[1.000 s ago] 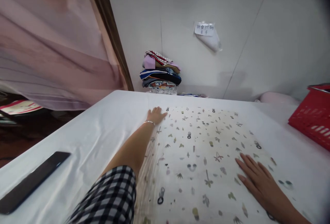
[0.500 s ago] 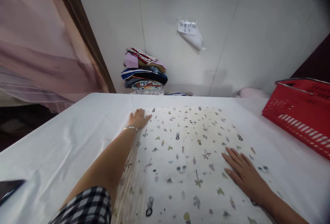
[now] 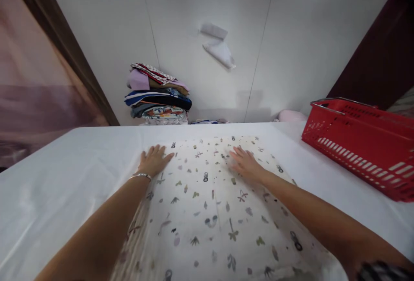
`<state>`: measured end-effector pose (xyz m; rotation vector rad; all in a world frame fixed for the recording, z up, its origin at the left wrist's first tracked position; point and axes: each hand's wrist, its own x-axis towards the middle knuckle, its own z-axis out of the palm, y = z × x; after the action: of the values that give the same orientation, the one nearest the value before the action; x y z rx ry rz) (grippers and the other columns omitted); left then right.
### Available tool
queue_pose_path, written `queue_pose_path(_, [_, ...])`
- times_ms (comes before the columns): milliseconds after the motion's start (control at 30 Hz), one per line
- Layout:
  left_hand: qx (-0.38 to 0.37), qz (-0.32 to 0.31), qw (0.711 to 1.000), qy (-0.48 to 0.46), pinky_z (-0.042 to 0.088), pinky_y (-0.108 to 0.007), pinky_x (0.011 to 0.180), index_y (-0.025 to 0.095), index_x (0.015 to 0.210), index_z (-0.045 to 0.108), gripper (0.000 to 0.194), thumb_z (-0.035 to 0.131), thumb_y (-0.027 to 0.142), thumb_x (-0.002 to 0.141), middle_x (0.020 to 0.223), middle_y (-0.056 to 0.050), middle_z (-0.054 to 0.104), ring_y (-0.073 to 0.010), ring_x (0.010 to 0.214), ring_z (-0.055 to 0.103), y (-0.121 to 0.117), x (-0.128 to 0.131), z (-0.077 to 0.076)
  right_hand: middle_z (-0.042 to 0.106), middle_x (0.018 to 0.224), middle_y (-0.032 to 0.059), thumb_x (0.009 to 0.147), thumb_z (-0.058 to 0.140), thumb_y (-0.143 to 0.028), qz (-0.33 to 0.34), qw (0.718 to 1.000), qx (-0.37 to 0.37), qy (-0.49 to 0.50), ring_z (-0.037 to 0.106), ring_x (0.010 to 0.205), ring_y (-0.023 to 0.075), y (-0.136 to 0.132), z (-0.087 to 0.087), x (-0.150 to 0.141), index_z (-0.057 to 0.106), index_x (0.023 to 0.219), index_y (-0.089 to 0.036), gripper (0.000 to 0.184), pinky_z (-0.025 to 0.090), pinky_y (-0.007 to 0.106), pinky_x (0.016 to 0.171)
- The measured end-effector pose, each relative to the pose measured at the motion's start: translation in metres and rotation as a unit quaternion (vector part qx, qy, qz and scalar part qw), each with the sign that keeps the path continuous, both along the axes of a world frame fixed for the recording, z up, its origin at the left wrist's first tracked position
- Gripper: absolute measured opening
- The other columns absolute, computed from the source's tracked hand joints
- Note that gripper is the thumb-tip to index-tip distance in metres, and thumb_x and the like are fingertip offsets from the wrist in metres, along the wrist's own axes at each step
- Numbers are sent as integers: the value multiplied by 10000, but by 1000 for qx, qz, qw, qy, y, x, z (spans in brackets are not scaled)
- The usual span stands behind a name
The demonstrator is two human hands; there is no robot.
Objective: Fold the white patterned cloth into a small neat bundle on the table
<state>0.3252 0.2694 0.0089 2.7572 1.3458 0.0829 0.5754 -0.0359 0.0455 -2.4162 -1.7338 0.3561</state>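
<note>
A white cloth printed with small plants and other motifs lies spread over the white-covered table, its near end running out of view at the bottom. My left hand lies flat with fingers spread at the cloth's far left corner; a silver bracelet circles that wrist. Toward the far right part of the cloth, my right hand is palm down, fingers stretched out and slightly blurred. Neither hand grips anything. Along the left side the fabric shows layered, gathered folds.
A red plastic basket with a metal handle stands at the table's right side. Beyond the back edge rises a stack of folded fabrics. A paper in plastic hangs on the wall. Pink curtain hangs at left.
My right hand has moved forward and left across the cloth, from its right side toward the far end. My left hand stays at the far left corner. The view has turned right.
</note>
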Motion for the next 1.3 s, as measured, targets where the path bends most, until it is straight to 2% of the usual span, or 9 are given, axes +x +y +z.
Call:
queue_pose_path(100, [-1,-1,1000,-1,154,-579,1137,195,1462,333,764,223,662,868,1563,-108,240,-323,1440,168,4,1,-5,-39,1600,34,929,125,-647,17,1000,-10,5,-75,1456,262,73,-3,3,147,1530,-203,748,9,486,1159])
queue_pose_path(167, [4,-3,1000,-2,158,-577,1136,202,1462,333,757,222,660,870,1564,-103,240,-318,1441,169,6,0,-8,3,1603,69,944,157,-606,4,1000,-4,-2,-47,1457,268,105,-10,9,163,1522,-173,722,10,505,1147])
queue_pose_path(333, [-4,0,1000,11,143,-563,1144,209,1474,307,760,196,661,874,1576,-81,208,-301,1447,152,4,-1,-8,77,1597,103,952,189,-570,-55,998,-28,1,41,1449,298,131,-26,30,202,1505,-143,699,43,565,1119])
queue_pose_path(500, [-4,3,1000,7,139,-560,1147,216,1475,306,780,185,684,863,1576,-79,207,-300,1450,146,3,0,-7,78,1598,102,953,195,-566,-70,997,-11,-7,63,1447,285,115,-20,50,256,1485,-167,668,83,535,1125])
queue_pose_path(733, [-8,8,1000,15,124,-559,1151,206,1480,296,778,186,672,867,1581,-78,184,-299,1452,138,0,2,-4,140,1582,127,942,201,-559,-232,971,-26,-49,96,1435,329,59,-31,106,292,1473,-170,664,101,598,1100])
queue_pose_path(900, [-10,9,1000,14,140,-556,1151,202,1476,304,773,184,667,870,1577,-80,202,-293,1451,146,-1,2,-3,194,1568,127,950,163,-541,-240,970,-19,-25,160,1424,332,48,-29,117,352,1447,-190,637,173,586,1089])
queue_pose_path(1033, [-10,6,1000,2,135,-555,1154,211,1469,316,781,188,687,864,1574,-86,211,-293,1451,149,-3,0,-3,180,1574,112,953,175,-517,-247,966,12,-70,133,1433,316,23,-34,120,368,1430,-195,607,150,594,1098])
queue_pose_path(1167, [-17,7,1000,-1,128,-543,1161,217,1472,305,791,181,703,860,1576,-82,207,-287,1453,143,-7,0,-3,183,1578,101,942,205,-516,-243,968,-25,-51,171,1426,311,4,-43,126,377,1427,-198,605,201,597,1086])
queue_pose_path(1300, [-35,5,999,16,131,-541,1157,238,1470,309,720,197,652,892,1578,-89,201,-274,1457,129,-5,-1,6,260,1548,135,945,182,-484,-254,965,-3,-61,221,1409,335,-2,-34,123,405,1410,-185,596,230,615,1067])
